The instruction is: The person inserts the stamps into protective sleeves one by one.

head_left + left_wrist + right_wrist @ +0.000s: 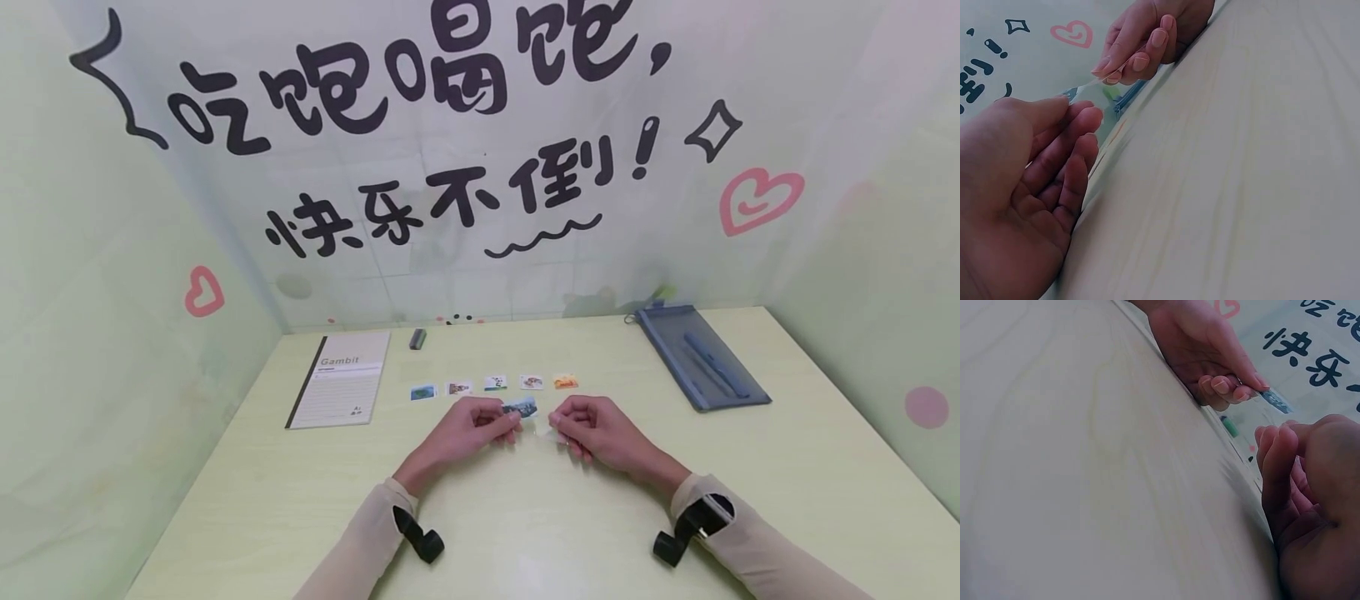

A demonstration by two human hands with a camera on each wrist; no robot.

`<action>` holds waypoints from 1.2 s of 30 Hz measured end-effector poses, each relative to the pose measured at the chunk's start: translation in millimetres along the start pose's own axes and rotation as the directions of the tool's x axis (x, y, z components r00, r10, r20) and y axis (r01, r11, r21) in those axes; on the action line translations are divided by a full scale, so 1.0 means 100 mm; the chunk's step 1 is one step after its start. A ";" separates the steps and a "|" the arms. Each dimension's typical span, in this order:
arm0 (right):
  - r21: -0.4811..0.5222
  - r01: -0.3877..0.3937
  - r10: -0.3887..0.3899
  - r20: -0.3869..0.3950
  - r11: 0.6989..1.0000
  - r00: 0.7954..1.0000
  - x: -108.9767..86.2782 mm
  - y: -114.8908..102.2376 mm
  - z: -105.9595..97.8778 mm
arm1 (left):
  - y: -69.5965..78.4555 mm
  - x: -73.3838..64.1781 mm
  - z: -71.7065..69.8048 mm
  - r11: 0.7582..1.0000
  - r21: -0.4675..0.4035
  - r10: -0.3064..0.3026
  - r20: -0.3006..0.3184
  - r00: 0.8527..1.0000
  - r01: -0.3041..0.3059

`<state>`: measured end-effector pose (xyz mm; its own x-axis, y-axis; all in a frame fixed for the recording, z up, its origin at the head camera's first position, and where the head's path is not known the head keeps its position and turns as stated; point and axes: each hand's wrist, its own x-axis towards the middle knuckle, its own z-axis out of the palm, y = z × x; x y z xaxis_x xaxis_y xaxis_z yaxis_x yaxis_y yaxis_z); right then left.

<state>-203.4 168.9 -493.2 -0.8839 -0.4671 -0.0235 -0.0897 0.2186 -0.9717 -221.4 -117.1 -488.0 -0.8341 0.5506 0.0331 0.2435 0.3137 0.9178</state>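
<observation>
Above the table, my left hand (480, 425) pinches a small stamp-sized picture (522, 407) in blue tones between thumb and fingers. Facing it, my right hand (596, 429) pinches a thin clear piece of film (551, 431), whose edge reaches toward the picture. In the left wrist view, the film (1099, 82) runs from the right fingertips down to the picture's corner, near the left thumb. From the right wrist, the picture (1277, 401) shows just beyond the right fingertips. Beyond the hands lies a row of several similar small pictures (495, 382).
A notebook (337, 383) marked Gambit lies at the back left, with a small dark block (417, 339) right of it. At the back right is a blue zip pouch (675, 333) with pen-like items inside. A printed cloth wall (420, 292) closes off the table's back.
</observation>
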 end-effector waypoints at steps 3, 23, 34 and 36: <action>-0.002 0.000 0.000 0.001 1.000 1.000 0.00 -0.01 0.00 | 0.01 -0.01 0.00 1.000 0.005 0.001 0.002 1.000 -0.001; 0.000 0.011 -0.011 -0.006 1.000 1.000 -0.01 -0.01 0.00 | 0.02 -0.01 0.00 1.000 0.029 0.012 -0.006 1.000 -0.011; 0.006 0.033 -0.032 -0.032 0.999 0.999 0.01 -0.02 -0.01 | 0.02 0.00 0.00 0.999 0.048 0.015 -0.004 1.000 -0.014; 0.022 0.024 -0.023 -0.040 0.999 0.999 0.01 -0.02 -0.01 | 0.01 0.00 0.01 0.998 0.062 0.017 -0.005 1.000 -0.016</action>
<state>-204.1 168.7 -491.2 -0.8991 -0.4376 0.0080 -0.1006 0.1889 -0.9768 -220.9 -115.9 -487.0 -0.8326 0.5516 0.0505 0.2874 0.3522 0.8907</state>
